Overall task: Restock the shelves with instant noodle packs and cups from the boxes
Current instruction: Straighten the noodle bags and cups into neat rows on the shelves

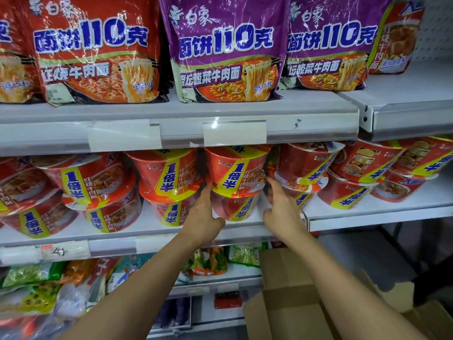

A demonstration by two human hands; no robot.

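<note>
Red cup stack (pixel 235 185) on middle shelf (pixel 171 238), under price strip. Left hand (pixel 204 217) and right hand (pixel 282 204) flank stack, fingers pressed flat against sides; likely steadying it. Cardboard box (pixel 289 298) below shelf.

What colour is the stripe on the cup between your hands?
Yellow, with blue lettering, on the red upper cup; head view.

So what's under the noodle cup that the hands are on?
Another red noodle cup, standing on the white shelf. The upper cup covers its lid, and both hands cover its sides.
</note>
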